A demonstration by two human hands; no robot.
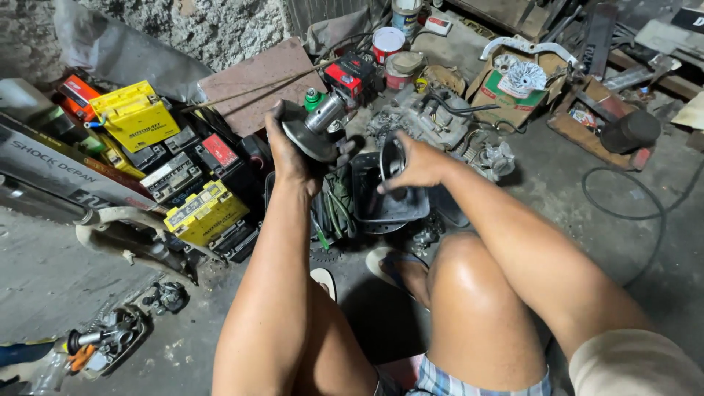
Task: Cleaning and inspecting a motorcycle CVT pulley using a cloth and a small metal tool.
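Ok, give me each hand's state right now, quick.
Left hand: closed around a round metal engine part, held up.
Right hand: fingers closed on a dark ring-shaped part over the black tray.

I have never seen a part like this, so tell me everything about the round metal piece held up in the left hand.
The round grey metal disc with a shiny cylindrical shaft looks like a greasy machine part. The shaft tilts up and away to the right. The left hand grips the disc's rim, holding it in the air above the black plastic tray. Nothing else touches it.
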